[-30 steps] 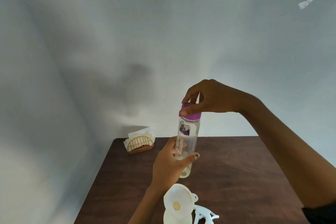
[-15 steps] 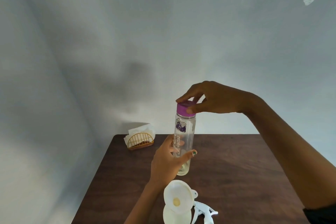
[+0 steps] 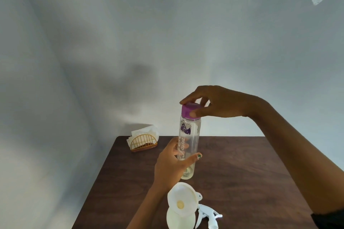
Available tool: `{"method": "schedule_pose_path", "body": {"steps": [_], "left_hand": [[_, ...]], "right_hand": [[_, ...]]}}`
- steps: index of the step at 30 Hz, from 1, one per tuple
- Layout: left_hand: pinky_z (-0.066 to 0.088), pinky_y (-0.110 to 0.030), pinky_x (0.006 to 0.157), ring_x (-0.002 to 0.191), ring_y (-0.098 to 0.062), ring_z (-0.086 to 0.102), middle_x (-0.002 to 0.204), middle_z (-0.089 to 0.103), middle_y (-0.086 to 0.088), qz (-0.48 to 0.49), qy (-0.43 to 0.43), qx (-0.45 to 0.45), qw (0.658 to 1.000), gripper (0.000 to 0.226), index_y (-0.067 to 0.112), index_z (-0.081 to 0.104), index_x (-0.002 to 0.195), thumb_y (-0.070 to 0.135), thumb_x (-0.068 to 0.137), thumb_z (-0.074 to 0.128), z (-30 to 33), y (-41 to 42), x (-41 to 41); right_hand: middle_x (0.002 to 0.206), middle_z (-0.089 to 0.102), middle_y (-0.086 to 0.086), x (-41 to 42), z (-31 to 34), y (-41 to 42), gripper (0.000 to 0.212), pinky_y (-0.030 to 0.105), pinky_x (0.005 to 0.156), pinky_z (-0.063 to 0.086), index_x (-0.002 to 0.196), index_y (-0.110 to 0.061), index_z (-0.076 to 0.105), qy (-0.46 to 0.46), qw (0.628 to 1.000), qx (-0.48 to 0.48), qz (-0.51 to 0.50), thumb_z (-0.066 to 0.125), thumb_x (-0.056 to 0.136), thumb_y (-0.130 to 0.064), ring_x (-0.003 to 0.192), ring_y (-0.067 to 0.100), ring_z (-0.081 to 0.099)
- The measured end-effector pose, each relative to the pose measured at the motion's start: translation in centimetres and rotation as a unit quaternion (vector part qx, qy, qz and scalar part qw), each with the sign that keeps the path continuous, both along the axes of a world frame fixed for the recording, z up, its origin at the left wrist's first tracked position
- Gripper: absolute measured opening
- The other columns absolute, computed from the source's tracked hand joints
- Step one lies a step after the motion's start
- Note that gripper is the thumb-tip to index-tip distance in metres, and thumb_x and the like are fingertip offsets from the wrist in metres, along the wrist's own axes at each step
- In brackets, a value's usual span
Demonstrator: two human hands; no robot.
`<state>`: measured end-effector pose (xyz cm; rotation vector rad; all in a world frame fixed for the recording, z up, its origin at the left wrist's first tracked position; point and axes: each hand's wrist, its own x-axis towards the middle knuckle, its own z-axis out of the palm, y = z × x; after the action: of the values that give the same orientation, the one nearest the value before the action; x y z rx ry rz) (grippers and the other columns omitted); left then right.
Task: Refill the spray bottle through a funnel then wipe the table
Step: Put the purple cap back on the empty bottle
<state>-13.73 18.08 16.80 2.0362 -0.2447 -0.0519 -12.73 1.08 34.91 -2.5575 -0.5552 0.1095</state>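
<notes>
A tall clear water bottle (image 3: pixel 189 132) with a purple cap (image 3: pixel 189 110) stands upright above the dark wooden table (image 3: pixel 242 173), a little pale liquid at its bottom. My left hand (image 3: pixel 170 165) grips its lower body. My right hand (image 3: pixel 217 101) pinches the purple cap from above. Near the front edge a white funnel (image 3: pixel 181 201) sits in the mouth of the white spray bottle (image 3: pixel 178 219). The white spray trigger head (image 3: pixel 208 216) lies on the table to its right.
A gold wire napkin holder (image 3: pixel 143 142) with white napkins stands at the table's back left corner. A pale wall rises right behind the table. The table's left edge runs diagonally toward the bottom of the view.
The bottle has straightened upright and dropped slightly in view. My right hand's fingers have shifted round the purple cap. My left hand keeps its hold.
</notes>
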Motion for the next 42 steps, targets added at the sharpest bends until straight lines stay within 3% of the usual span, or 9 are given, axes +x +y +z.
{"method": "schedule_pose_path", "body": {"steps": [3,6,10,13,21,26,28,35,42], "left_hand": [[0.057,-0.031,0.089,0.101,-0.011,0.065,0.117,0.065,0.015,-0.007,-0.009,0.007,1.0,0.076,0.037,0.052,0.118,0.077,0.055,0.067,-0.1,0.0,-0.1],[0.056,-0.031,0.09,0.102,-0.01,0.065,0.117,0.065,0.015,-0.006,-0.001,0.001,1.0,0.083,0.034,0.053,0.12,0.081,0.053,0.067,-0.2,0.1,0.0],[0.056,-0.033,0.091,0.103,-0.01,0.065,0.118,0.066,0.014,0.0,0.009,-0.005,1.0,0.083,0.034,0.055,0.12,0.079,0.051,0.067,-0.5,0.5,0.2],[0.056,-0.032,0.09,0.102,-0.01,0.065,0.115,0.066,0.013,-0.001,0.011,-0.007,1.0,0.072,0.036,0.053,0.116,0.069,0.055,0.072,-0.6,0.5,0.1],[0.056,-0.033,0.091,0.101,-0.01,0.065,0.115,0.066,0.015,-0.001,0.001,0.0,1.0,0.074,0.034,0.056,0.118,0.071,0.057,0.073,-0.8,0.6,0.1],[0.055,-0.033,0.092,0.104,-0.013,0.064,0.118,0.065,0.012,0.002,0.004,-0.008,1.0,0.08,0.032,0.055,0.121,0.073,0.055,0.072,-0.5,0.8,0.2],[0.054,-0.031,0.093,0.105,-0.013,0.063,0.118,0.064,0.013,0.002,0.003,-0.013,1.0,0.083,0.03,0.054,0.122,0.074,0.054,0.071,-0.3,0.7,0.0],[0.056,-0.036,0.091,0.105,-0.014,0.065,0.12,0.067,0.011,-0.002,0.014,-0.015,1.0,0.092,0.029,0.056,0.124,0.08,0.048,0.067,-0.8,0.4,-0.2],[0.057,-0.034,0.089,0.102,-0.013,0.066,0.116,0.067,0.011,-0.001,0.021,-0.026,0.999,0.092,0.028,0.057,0.124,0.078,0.048,0.069,-1.1,0.7,0.0]], "right_hand": [[0.081,0.061,0.001,-0.2,-0.4,0.8,0.058,0.024,0.061,0.04,0.092,-0.015,0.061,-0.045,0.993,-0.06,-0.091,0.044,0.079,-0.069,0.072,0.016,0.054],[0.08,0.064,0.008,-0.1,-0.7,1.0,0.082,0.03,0.068,0.042,0.083,-0.009,0.063,-0.071,0.984,-0.089,-0.135,0.018,0.073,-0.076,0.073,0.02,0.057],[0.113,0.059,-0.008,0.0,-0.4,0.1,0.028,0.023,0.079,0.049,0.114,-0.028,0.058,0.01,0.999,0.019,-0.032,0.052,0.091,-0.043,0.096,0.011,0.057],[0.125,0.055,-0.013,0.1,-0.5,0.0,0.043,0.019,0.087,0.05,0.128,-0.031,0.053,0.058,0.997,0.028,0.036,0.062,0.09,-0.014,0.108,0.006,0.055],[0.083,0.058,-0.001,0.1,-1.4,1.0,0.049,0.027,0.061,0.039,0.092,-0.019,0.053,-0.09,0.987,-0.074,-0.113,0.039,0.085,-0.066,0.072,0.014,0.053],[0.128,0.048,-0.013,0.0,-0.8,0.5,0.042,0.019,0.084,0.047,0.131,-0.035,0.046,0.04,0.999,0.018,-0.008,0.058,0.09,-0.036,0.108,0.007,0.052],[0.122,0.049,-0.02,0.0,-0.8,0.5,0.047,0.01,0.081,0.048,0.131,-0.032,0.049,0.053,0.998,0.019,0.038,0.062,0.089,-0.017,0.106,0.002,0.051],[0.073,0.056,-0.009,-0.1,-1.5,1.6,0.052,0.025,0.058,0.036,0.091,-0.022,0.058,-0.097,0.978,-0.125,-0.135,0.046,0.079,-0.071,0.065,0.007,0.051],[0.099,0.063,-0.007,-0.1,-1.4,1.0,0.045,0.016,0.07,0.046,0.115,-0.027,0.062,-0.029,0.998,-0.01,-0.055,0.069,0.077,-0.048,0.081,0.008,0.058]]}}
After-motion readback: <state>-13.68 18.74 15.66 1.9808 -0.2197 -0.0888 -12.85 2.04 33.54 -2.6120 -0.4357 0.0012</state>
